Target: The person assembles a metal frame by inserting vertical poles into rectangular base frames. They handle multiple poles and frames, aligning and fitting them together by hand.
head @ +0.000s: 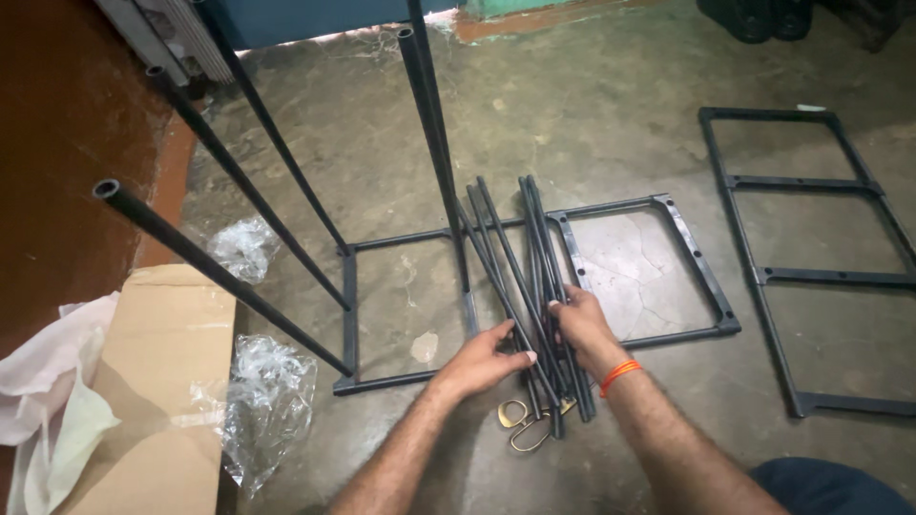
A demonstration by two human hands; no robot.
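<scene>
On the concrete floor point(611, 105), starting at the far left edge, crumpled white paper point(43, 381) lies beside a flat sheet of brown cardboard point(157, 381), with two wads of clear plastic wrap point(267, 401) at the cardboard's right side, one near its top corner and one lower down. Next comes a black rectangular frame point(534, 277) lying flat on the floor; thin black upright rods point(239, 181) are seated in its left half, at the corners and along its middle crossbar, and lean up toward the camera. Over the middle of this frame lies a loose bundle of black rods point(520, 267), fanned out at the far end and gathered at the near end. The left hand point(482, 360) rests on the near end of the bundle from the left, fingers curled loosely over the rods with the thumb lying along them. The right hand point(582, 322), with an orange thread band point(620, 375) on its wrist, closes round the rods from the right, fingers wrapped over several of them. Just below the hands, partly under the bundle, the brass-coloured handles of a pair of scissors point(525, 424) show on the floor. Well apart toward the right edge lies a second black frame point(811, 257) with three open sections.
</scene>
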